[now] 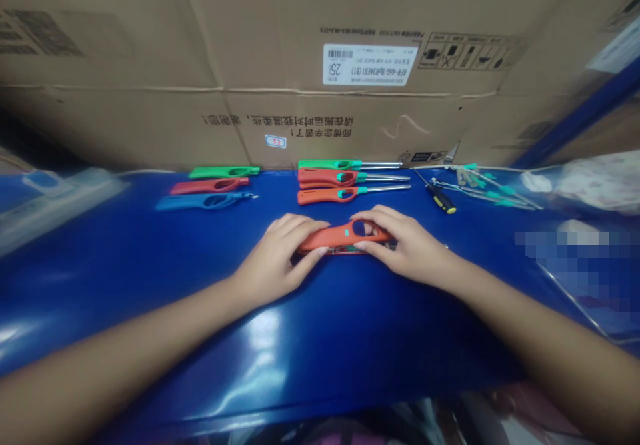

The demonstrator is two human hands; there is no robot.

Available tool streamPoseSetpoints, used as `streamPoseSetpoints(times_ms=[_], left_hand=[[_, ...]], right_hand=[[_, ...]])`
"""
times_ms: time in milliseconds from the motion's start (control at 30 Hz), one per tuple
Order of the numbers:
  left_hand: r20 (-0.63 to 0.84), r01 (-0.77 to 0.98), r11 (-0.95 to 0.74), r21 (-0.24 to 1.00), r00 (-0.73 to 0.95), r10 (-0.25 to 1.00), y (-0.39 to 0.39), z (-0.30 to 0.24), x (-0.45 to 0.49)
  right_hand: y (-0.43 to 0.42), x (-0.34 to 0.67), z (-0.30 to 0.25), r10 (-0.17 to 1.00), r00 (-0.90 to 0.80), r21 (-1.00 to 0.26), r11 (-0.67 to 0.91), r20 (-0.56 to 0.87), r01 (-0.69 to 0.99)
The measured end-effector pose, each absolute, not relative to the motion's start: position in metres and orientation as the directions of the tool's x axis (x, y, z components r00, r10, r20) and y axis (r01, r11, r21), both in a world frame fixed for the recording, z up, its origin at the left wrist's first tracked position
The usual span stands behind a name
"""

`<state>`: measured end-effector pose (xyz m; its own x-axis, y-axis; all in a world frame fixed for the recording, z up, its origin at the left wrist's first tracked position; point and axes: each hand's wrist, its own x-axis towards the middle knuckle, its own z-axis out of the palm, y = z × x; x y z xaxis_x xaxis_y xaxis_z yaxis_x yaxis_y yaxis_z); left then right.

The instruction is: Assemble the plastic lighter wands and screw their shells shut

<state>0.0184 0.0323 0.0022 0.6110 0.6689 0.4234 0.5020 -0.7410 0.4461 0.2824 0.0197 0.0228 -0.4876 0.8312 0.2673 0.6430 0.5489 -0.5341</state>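
I hold the orange casing (333, 236) level between my two hands, just above or on the surface (320, 351) — I can't tell which. My left hand (277, 255) pinches its left end, thumb on the near side and fingers over the far side. My right hand (407, 241) grips the other end the same way, beside the oval opening. Along the casing's near edge, between my thumbs, a red lower part (343, 251) shows, with details too small to make out.

Beyond my left hand and off to its left lie a green handle (220, 173), a red handle (210, 186) and a blue handle (195, 202). Straight beyond my hands, three lighters (320, 197) with metal rods lie in a stack of rows. Past my right hand rests a screwdriver (443, 200); farther right of it — a loose bunch of teal-ended rods (500, 198).
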Motion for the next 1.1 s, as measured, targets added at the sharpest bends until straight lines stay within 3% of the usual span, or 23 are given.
streamPoseSetpoints(times_ms=[267,733,1100], left_hand=[[0.351,0.522,-0.733,0.437,0.651,0.673,0.032,0.002,0.020],[0.366,0.537,-0.726,0.429,0.632,0.683,0.033,-0.003,0.019],[0.372,0.541,-0.736,0.407,0.638,0.674,0.037,-0.009,0.018]], right_hand=[[0.020,0.275,0.010,0.801,-0.528,-0.424,0.597,0.281,0.681],[0.022,0.276,0.005,0.814,-0.537,-0.382,0.579,0.221,0.721],[0.024,0.278,0.003,0.786,-0.561,-0.376,0.617,0.259,0.691]])
